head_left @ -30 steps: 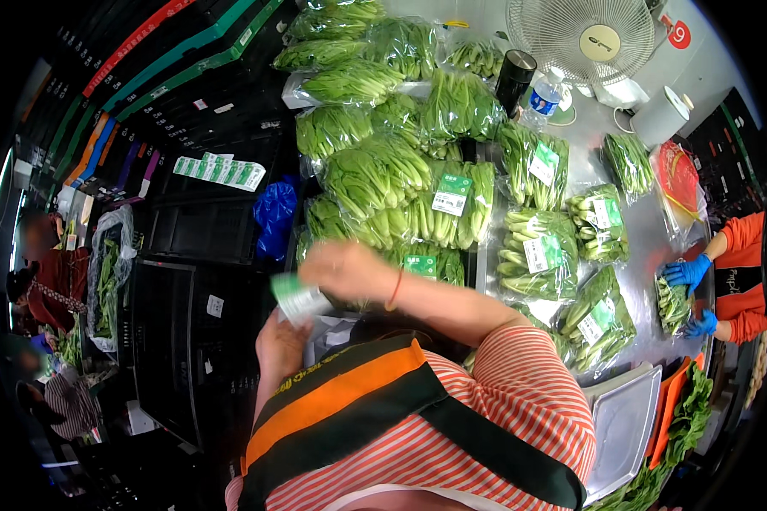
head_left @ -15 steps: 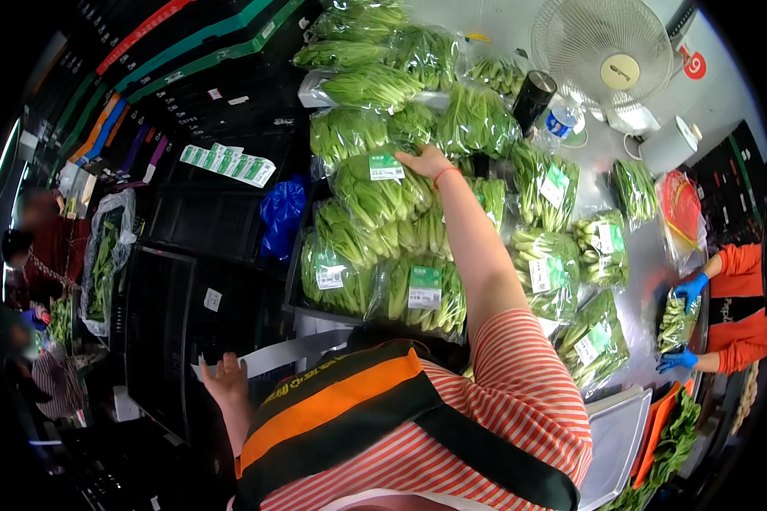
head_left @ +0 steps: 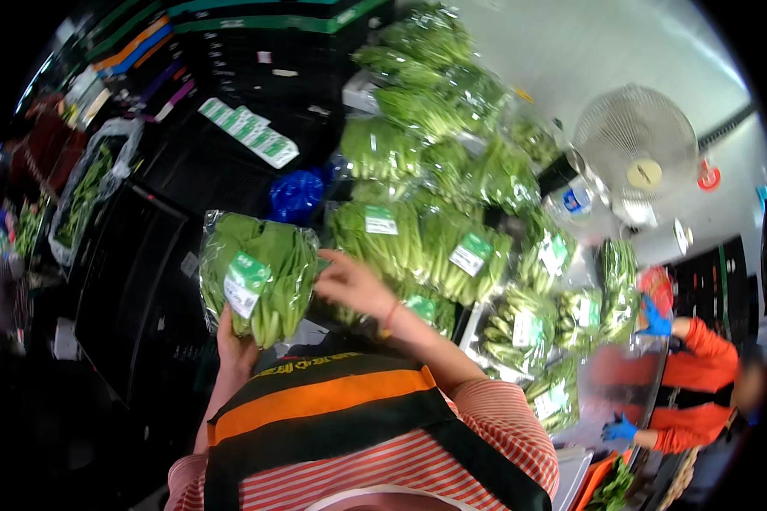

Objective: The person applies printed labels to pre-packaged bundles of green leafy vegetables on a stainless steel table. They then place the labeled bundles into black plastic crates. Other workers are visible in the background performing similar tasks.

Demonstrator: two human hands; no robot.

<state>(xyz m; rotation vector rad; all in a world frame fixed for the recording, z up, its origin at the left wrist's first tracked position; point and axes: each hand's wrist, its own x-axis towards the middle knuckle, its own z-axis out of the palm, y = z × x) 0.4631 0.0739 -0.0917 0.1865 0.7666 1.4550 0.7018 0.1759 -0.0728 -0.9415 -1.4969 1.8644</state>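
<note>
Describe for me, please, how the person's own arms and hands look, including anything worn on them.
The left hand and right hand are both bare, with no gloves. A thin reddish band circles the right wrist. The sleeves are short, with narrow red and white stripes, leaving both forearms uncovered.

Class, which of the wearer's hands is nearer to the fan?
Right. The right hand is left of the fan; the left hand, holding bagged greens, is farther left.
</note>
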